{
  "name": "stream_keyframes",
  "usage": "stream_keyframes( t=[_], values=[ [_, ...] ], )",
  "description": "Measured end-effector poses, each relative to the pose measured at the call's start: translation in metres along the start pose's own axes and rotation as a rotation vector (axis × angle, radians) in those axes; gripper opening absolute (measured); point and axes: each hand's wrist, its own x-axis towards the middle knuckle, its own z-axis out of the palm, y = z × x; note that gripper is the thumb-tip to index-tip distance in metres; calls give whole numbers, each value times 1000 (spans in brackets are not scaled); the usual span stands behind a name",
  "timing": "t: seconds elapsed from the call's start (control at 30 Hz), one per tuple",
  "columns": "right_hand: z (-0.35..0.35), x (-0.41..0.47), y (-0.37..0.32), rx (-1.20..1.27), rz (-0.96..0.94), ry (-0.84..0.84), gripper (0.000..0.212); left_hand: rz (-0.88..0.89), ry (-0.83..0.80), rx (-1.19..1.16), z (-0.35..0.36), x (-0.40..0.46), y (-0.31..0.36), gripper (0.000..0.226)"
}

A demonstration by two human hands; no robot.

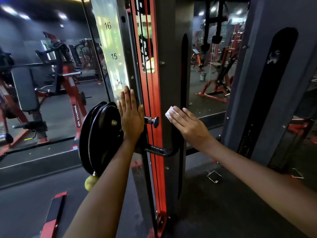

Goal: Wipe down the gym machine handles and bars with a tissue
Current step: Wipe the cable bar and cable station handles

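Round black pulley wheel (101, 134) sat left. Left hand (131, 117) lay flat, fingers straight and together, on the glossy numbered rail (113, 55). Right hand (187, 125) pressed the crumpled white tissue (169, 113), mostly hidden beneath straight fingers, against the matte grey upright (171, 66).

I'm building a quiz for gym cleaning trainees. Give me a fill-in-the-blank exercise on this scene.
1. The white tissue is under the fingers of the ____ hand.
2. The left hand lies flat on the rail just below the number ____.
3. The tissue is pressed against the ____ column, not the red upright.
4. A ____ ball hangs below the black pulley.

Missing words: right; 14; grey; yellow
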Motion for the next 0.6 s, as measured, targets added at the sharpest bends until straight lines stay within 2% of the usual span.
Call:
stream_keyframes(
  t=[0.17,0.27,0.37,0.43,0.47,0.53,0.6],
  values=[
    [25,-26,-30,-158,-181,-153,38,25,66,69,11,-1,-5,57],
    [27,-29,-44,-110,-256,-253,32,58,98,60,15,-3,-6,58],
    [22,-14,-29,17,-85,-63,36,73,102,76,18,-4,-9,60],
    [19,-11,-21,11,-2,-16,36,77,98,80,19,-3,-10,59],
    [22,-17,-24,-19,-28,-19,34,78,95,77,19,-3,-9,58],
    [33,-40,-40,-51,-164,-104,27,81,92,81,19,-4,-10,57],
    [33,-53,-54,-27,-288,-276,26,76,86,87,18,-4,-10,57]
  ],
)
